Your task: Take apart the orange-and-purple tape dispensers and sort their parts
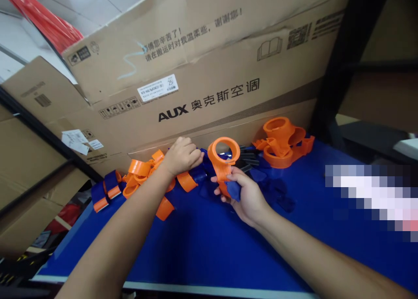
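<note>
My right hand (pixel 251 199) grips an orange plastic tape dispenser (pixel 216 159), its round ring standing up above my fingers. A flat blue plastic piece (pixel 233 190) sits against the dispenser's lower end, by my thumb. My left hand (pixel 183 154) is closed, fingers curled down, over blue plastic parts at the back of the table. What its fingertips hold, if anything, is hidden. Below that hand lies an orange and blue part (pixel 187 181). Several loose blue pieces (pixel 277 190) are scattered behind and to the right of my right hand.
A blue tabletop (pixel 196 255) carries an orange pile (pixel 140 173) at left and orange ring-shaped frames (pixel 279 142) at back right. Black strips (pixel 248 157) lie between. A large cardboard box (pixel 209 81) walls off the back; a dark post (pixel 346 64) stands right.
</note>
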`<state>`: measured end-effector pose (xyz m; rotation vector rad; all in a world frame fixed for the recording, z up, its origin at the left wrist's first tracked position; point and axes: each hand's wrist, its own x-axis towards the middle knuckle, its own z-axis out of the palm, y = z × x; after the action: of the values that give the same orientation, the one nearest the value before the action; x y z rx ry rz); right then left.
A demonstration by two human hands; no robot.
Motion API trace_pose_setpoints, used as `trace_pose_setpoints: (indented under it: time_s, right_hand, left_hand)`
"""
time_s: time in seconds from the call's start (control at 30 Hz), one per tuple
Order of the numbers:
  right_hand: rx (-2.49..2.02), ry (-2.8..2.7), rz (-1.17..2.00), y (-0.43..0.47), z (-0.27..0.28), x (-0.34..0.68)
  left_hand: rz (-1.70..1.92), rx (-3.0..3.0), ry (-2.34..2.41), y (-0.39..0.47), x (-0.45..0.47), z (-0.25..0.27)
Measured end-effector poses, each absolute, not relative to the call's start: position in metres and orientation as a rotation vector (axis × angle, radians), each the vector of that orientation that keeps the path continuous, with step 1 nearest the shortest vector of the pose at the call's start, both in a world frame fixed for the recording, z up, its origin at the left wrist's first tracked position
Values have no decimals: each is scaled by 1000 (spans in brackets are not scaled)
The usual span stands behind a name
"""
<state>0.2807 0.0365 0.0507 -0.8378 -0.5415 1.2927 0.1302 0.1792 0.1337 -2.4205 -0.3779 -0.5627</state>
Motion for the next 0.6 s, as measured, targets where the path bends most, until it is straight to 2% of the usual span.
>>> trace_pose_setpoints:
  time_s: [0.2, 0.3, 0.4, 0.6]
  right_hand:
    - [-849, -511, 1261, 40, 47, 283]
    - [-817, -501, 1261, 41, 47, 282]
    - [-775, -517, 1274, 39, 47, 279]
    - [-834, -611, 1266, 42, 43, 275]
  left_hand:
    - [-614, -2399, -535, 180, 131, 133]
    - [-920, -2367, -684, 143, 128, 107]
    - [-1207, -2486, -581, 99, 128, 71]
    - [-1407, -2563, -605, 75, 136, 21]
